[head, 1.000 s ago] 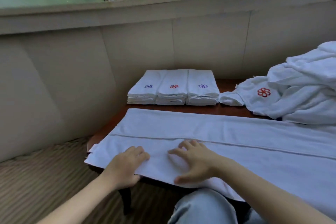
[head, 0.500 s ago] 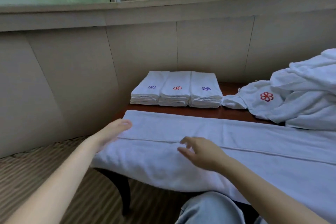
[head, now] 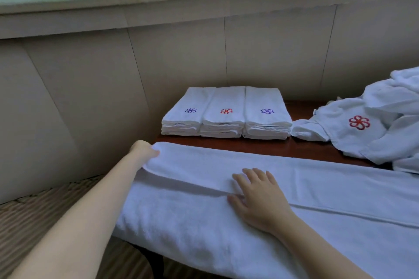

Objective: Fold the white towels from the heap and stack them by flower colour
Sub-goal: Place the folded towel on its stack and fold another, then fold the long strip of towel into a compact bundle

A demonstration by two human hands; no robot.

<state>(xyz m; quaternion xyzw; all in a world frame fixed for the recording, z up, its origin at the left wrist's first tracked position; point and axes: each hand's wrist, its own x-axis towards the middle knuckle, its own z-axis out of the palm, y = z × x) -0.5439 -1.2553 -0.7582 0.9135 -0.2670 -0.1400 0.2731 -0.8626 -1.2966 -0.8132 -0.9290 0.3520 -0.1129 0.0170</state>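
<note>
A long white towel [head: 317, 190] lies folded lengthwise across the front of the dark wooden table [head: 301, 146]. My left hand [head: 142, 150] grips the towel's far left corner at the table's left end. My right hand [head: 260, 197] rests flat with spread fingers on the towel's middle fold line. Behind stand three stacks of folded towels: a blue-flower stack [head: 186, 113] on the left, a red-flower stack [head: 224, 113] in the middle, and a purple-flower stack [head: 266, 113] on the right. The heap of unfolded towels [head: 374, 127] lies at the right, a red flower showing on top.
A panelled wall [head: 181, 56] runs close behind the table under a window sill. Striped carpet [head: 34, 222] lies to the left below the table edge. My knee in jeans was in view earlier, now hidden below the towel's overhang.
My left hand has gone from the towel's near edge to its far left corner and taken hold of it. My right hand has shifted slightly and lies flat on the fold.
</note>
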